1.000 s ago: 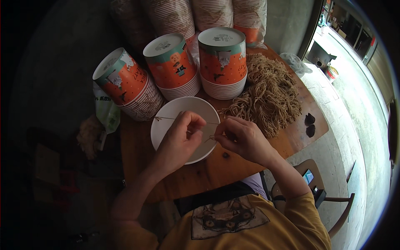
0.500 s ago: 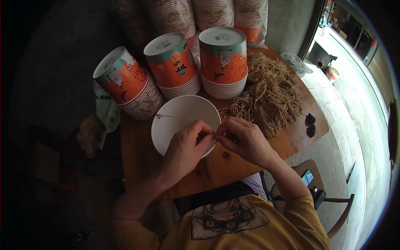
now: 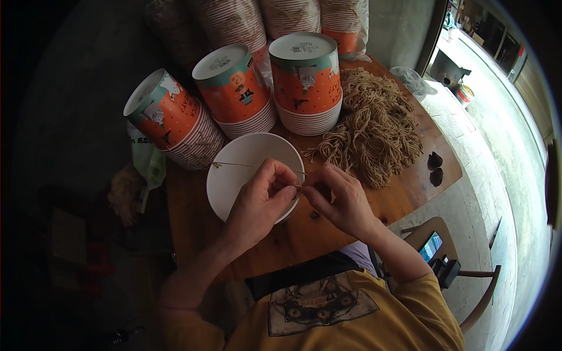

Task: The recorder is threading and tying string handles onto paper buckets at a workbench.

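Over the right side of a white paper bucket (image 3: 225, 190), my two hands meet at the fingertips. My left hand (image 3: 260, 196) is closed in a pinch on a thin tan cord (image 3: 234, 164), whose knotted or tufted end sticks out leftward across the bucket's mouth. My right hand (image 3: 342, 199) pinches the same cord beside the left fingertips, thumb against forefinger. A short piece of cord shows above the fingers, between the hands. The exact spot where the fingers grip is partly hidden. A large heap of tan cords (image 3: 380, 131) lies beyond my right hand.
Three upside-down stacks of orange printed paper buckets (image 3: 305, 88) stand behind the white one, with plastic-wrapped stacks (image 3: 228, 23) farther back. Two small dark pieces (image 3: 435, 168) lie near the wooden table's (image 3: 234, 263) right edge. A chair with a phone (image 3: 431, 246) is at the right.
My right fingers have opened slightly and drawn a little away from the left ones. A short cord piece now shows above them. The whole view has shifted slightly.
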The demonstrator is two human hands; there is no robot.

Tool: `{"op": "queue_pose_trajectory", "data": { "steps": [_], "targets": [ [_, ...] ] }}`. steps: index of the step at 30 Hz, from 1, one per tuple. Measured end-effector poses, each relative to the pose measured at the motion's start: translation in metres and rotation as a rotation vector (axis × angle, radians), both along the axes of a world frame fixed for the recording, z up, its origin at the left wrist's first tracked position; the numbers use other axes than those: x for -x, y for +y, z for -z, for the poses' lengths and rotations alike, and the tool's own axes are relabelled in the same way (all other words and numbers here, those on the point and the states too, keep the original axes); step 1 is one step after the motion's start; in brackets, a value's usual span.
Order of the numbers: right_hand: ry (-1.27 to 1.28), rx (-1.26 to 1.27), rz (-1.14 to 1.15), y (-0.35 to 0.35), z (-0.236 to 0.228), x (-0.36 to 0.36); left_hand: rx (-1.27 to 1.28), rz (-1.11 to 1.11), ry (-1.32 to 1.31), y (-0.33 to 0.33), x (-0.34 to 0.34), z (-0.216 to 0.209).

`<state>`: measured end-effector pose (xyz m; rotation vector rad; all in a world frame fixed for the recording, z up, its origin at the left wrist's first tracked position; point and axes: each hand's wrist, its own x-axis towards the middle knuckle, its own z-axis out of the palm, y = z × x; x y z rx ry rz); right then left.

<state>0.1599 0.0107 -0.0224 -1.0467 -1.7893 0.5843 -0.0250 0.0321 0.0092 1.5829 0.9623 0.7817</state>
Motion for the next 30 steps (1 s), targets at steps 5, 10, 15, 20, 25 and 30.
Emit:
{"op": "queue_pose_trajectory", "data": {
  "steps": [5,10,15,20,25,30],
  "targets": [
    [0.080,0.072,0.013,0.000,0.001,0.003,-0.018,0.030,0.013,0.000,0.000,-0.004],
    [0.171,0.166,0.022,0.001,0.008,0.007,-0.102,0.093,0.004,0.004,0.002,-0.002],
    [-0.022,-0.295,0.010,0.009,0.016,0.003,0.068,0.077,-0.078,0.008,0.000,-0.004],
    [-0.254,-0.400,-0.049,0.013,0.005,-0.010,0.184,0.064,-0.130,0.010,0.001,-0.003],
    [-0.459,-0.587,-0.064,0.019,-0.009,-0.009,0.184,0.080,-0.153,0.011,0.001,-0.003],
    [-0.074,0.284,-0.157,0.023,-0.024,-0.005,0.166,0.065,-0.114,0.010,0.000,-0.004]
  ]
}}
